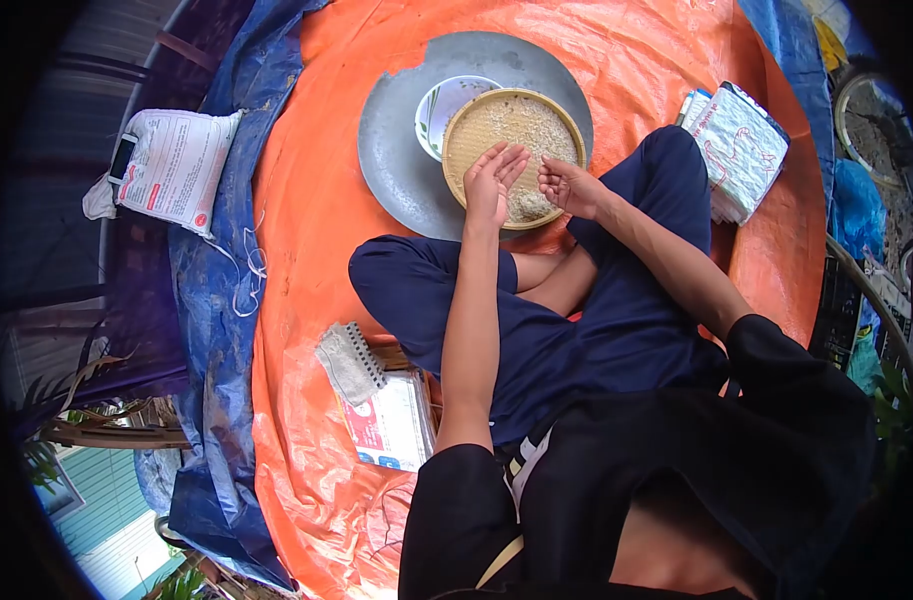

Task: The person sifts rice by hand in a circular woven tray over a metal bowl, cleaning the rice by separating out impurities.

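Observation:
A round woven basket [481, 125] with pale grains spread over its right and lower parts rests partly over a white bowl [438, 108] with a leaf pattern. Both are on a large round grey metal tray [391, 150]. My left hand [494, 178] is above the basket's lower left part, palm turned up, fingers extended and nothing visible in it. Over the lower right of the basket is my right hand [568, 188], its fingers curled together; whatever they hold, if anything, is too small to make out.
Orange tarp [316, 200] lies under everything, with blue tarp [216, 330] along its edges. A printed white sack [181, 165] lies at the left, folded packaging [741, 150] at the right. A spiral notebook [351, 362] and printed packets [391, 420] lie beside my crossed legs.

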Action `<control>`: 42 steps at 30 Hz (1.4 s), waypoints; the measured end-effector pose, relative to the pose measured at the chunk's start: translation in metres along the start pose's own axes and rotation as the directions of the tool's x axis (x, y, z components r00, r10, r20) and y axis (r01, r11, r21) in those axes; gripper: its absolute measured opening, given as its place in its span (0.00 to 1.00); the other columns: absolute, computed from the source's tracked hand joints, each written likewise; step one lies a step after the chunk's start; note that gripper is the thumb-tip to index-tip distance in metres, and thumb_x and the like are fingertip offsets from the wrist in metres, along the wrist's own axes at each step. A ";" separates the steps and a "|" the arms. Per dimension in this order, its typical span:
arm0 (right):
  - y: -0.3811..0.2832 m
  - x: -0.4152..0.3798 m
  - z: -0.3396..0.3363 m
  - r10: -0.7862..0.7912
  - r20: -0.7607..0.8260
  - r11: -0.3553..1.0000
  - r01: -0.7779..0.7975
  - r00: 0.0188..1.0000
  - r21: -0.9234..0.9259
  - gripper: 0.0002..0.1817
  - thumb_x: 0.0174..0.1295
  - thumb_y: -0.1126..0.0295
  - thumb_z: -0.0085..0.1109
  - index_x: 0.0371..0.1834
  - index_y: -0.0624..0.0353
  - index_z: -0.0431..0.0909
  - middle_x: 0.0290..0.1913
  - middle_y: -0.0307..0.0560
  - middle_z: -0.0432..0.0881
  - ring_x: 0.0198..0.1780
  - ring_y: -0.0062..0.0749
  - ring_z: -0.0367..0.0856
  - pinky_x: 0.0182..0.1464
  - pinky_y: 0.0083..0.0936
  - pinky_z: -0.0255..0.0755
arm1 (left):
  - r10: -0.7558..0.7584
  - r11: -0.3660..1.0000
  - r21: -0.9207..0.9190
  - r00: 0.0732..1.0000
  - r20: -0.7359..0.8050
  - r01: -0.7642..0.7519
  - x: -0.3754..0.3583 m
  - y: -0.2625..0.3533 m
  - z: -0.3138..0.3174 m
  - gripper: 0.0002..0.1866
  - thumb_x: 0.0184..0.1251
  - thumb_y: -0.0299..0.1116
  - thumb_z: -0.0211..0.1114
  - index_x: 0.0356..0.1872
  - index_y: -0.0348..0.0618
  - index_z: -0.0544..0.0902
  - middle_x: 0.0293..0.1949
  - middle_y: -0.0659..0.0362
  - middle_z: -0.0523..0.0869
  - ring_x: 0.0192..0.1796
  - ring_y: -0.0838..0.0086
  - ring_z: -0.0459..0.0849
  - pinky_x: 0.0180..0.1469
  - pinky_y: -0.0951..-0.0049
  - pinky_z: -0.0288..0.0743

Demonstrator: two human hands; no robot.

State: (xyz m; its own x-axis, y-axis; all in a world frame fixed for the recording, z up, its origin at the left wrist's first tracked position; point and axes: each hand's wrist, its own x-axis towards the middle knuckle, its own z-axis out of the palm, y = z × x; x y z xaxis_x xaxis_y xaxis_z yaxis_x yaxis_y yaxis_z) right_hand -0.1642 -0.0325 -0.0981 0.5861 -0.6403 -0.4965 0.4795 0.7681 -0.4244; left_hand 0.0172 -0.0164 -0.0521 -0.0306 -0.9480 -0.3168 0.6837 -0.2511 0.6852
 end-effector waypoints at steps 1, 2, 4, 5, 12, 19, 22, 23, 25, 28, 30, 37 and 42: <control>0.001 -0.001 0.002 -0.012 -0.044 1.000 0.012 0.999 -0.013 0.12 0.68 0.60 0.54 0.36 0.57 0.78 0.34 0.38 0.83 0.31 0.19 0.80 0.33 0.11 0.75 | -0.005 1.000 -0.016 1.000 0.024 0.005 -0.001 0.002 -0.001 0.18 0.71 0.22 0.44 0.59 0.25 0.65 0.55 0.37 0.76 0.58 0.53 0.78 0.61 0.65 0.75; 0.000 -0.003 0.003 -0.009 -0.023 1.000 0.008 1.000 -0.011 0.12 0.68 0.60 0.54 0.37 0.57 0.77 0.35 0.39 0.83 0.31 0.19 0.80 0.34 0.10 0.75 | 0.006 1.000 -0.026 1.000 0.021 -0.006 -0.002 0.002 -0.001 0.18 0.71 0.22 0.44 0.60 0.26 0.65 0.56 0.37 0.75 0.59 0.54 0.77 0.61 0.65 0.74; -0.001 -0.003 0.005 0.000 0.022 1.000 0.000 1.000 -0.010 0.11 0.68 0.60 0.53 0.38 0.57 0.77 0.36 0.40 0.83 0.31 0.18 0.80 0.34 0.10 0.75 | 0.031 0.999 -0.045 0.999 0.013 -0.031 -0.001 0.001 -0.002 0.19 0.70 0.20 0.43 0.61 0.26 0.64 0.57 0.37 0.74 0.60 0.54 0.76 0.62 0.64 0.73; -0.001 -0.003 0.006 0.009 0.033 1.000 -0.008 0.999 -0.028 0.11 0.68 0.61 0.52 0.39 0.57 0.77 0.37 0.40 0.84 0.31 0.18 0.80 0.35 0.10 0.76 | 0.024 0.999 -0.038 1.000 0.019 -0.023 0.000 0.001 -0.003 0.19 0.70 0.20 0.42 0.61 0.27 0.64 0.58 0.37 0.73 0.60 0.54 0.76 0.62 0.64 0.73; -0.001 -0.009 0.012 0.016 0.045 1.000 -0.014 0.999 -0.028 0.14 0.70 0.63 0.50 0.49 0.62 0.74 0.47 0.47 0.82 0.40 0.20 0.82 0.40 0.10 0.77 | 0.004 1.000 -0.016 0.999 0.038 -0.003 -0.001 -0.001 -0.005 0.25 0.65 0.16 0.40 0.66 0.32 0.59 0.58 0.35 0.72 0.61 0.54 0.75 0.62 0.65 0.74; -0.003 -0.010 0.012 -0.010 0.076 1.000 0.012 0.997 -0.024 0.18 0.70 0.60 0.48 0.50 0.65 0.75 0.50 0.50 0.81 0.44 0.25 0.82 0.47 0.15 0.77 | -0.004 0.996 -0.085 1.000 -0.007 0.003 0.000 0.001 -0.008 0.32 0.56 0.15 0.38 0.67 0.32 0.54 0.61 0.33 0.67 0.63 0.47 0.72 0.64 0.60 0.71; -0.003 -0.011 0.015 -0.001 0.032 1.000 0.002 0.999 -0.007 0.22 0.68 0.56 0.49 0.49 0.67 0.75 0.50 0.52 0.81 0.47 0.29 0.82 0.51 0.20 0.77 | 0.000 0.993 -0.117 0.999 0.055 0.007 0.004 -0.001 -0.013 0.33 0.56 0.17 0.39 0.68 0.32 0.52 0.63 0.32 0.64 0.66 0.44 0.66 0.68 0.57 0.65; -0.003 -0.010 0.015 -0.002 0.031 1.000 0.002 1.000 0.000 0.23 0.68 0.55 0.50 0.49 0.68 0.75 0.50 0.53 0.81 0.49 0.31 0.81 0.52 0.21 0.76 | 0.006 0.993 -0.118 0.997 0.075 0.003 0.003 -0.001 -0.012 0.32 0.58 0.19 0.41 0.68 0.32 0.52 0.64 0.32 0.63 0.68 0.44 0.64 0.69 0.56 0.62; -0.002 -0.012 0.017 0.005 0.021 1.000 -0.005 1.000 -0.001 0.24 0.68 0.54 0.50 0.48 0.69 0.76 0.49 0.55 0.81 0.50 0.35 0.81 0.53 0.23 0.76 | 0.001 0.990 -0.142 0.993 0.121 0.016 0.003 0.000 -0.012 0.31 0.62 0.23 0.43 0.69 0.32 0.53 0.66 0.34 0.62 0.70 0.46 0.61 0.71 0.55 0.57; -0.002 -0.010 0.017 0.018 0.060 0.999 -0.016 0.998 -0.037 0.24 0.68 0.54 0.49 0.49 0.68 0.75 0.49 0.54 0.82 0.48 0.34 0.82 0.51 0.20 0.77 | -0.057 0.965 -0.247 0.988 0.144 0.092 0.001 0.007 -0.005 0.28 0.70 0.34 0.43 0.69 0.33 0.56 0.68 0.36 0.60 0.71 0.48 0.60 0.72 0.54 0.55; -0.002 -0.009 0.015 0.007 0.060 0.999 -0.005 0.998 -0.033 0.23 0.68 0.55 0.49 0.47 0.69 0.75 0.48 0.56 0.81 0.49 0.37 0.82 0.52 0.22 0.78 | -0.063 0.950 -0.291 0.982 0.179 0.114 0.002 0.007 -0.005 0.28 0.71 0.38 0.42 0.69 0.35 0.56 0.68 0.37 0.60 0.71 0.50 0.59 0.72 0.57 0.54; -0.004 -0.009 0.018 -0.021 0.049 0.999 0.022 0.999 -0.022 0.23 0.68 0.55 0.49 0.48 0.70 0.73 0.50 0.58 0.80 0.51 0.39 0.81 0.56 0.26 0.76 | -0.068 0.993 0.108 0.989 0.133 0.054 -0.002 0.011 -0.004 0.29 0.74 0.43 0.39 0.72 0.41 0.52 0.72 0.42 0.53 0.72 0.49 0.56 0.71 0.48 0.53; -0.011 -0.011 0.018 -0.061 0.029 0.998 0.060 0.998 0.037 0.25 0.67 0.55 0.50 0.51 0.72 0.73 0.50 0.58 0.80 0.52 0.39 0.80 0.57 0.26 0.75 | -0.082 0.955 0.289 0.995 0.062 0.060 -0.006 0.022 -0.005 0.27 0.74 0.34 0.41 0.72 0.44 0.53 0.69 0.43 0.61 0.62 0.52 0.72 0.58 0.58 0.73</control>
State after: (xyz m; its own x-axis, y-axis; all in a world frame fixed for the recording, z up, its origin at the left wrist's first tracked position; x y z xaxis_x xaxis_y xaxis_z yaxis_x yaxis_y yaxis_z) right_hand -0.1642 -0.0341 -0.0744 0.5744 -0.6851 -0.4481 0.5374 0.7285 -0.4249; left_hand 0.0362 -0.0149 -0.0385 -0.1311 -0.9346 -0.3306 0.4408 -0.3537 0.8250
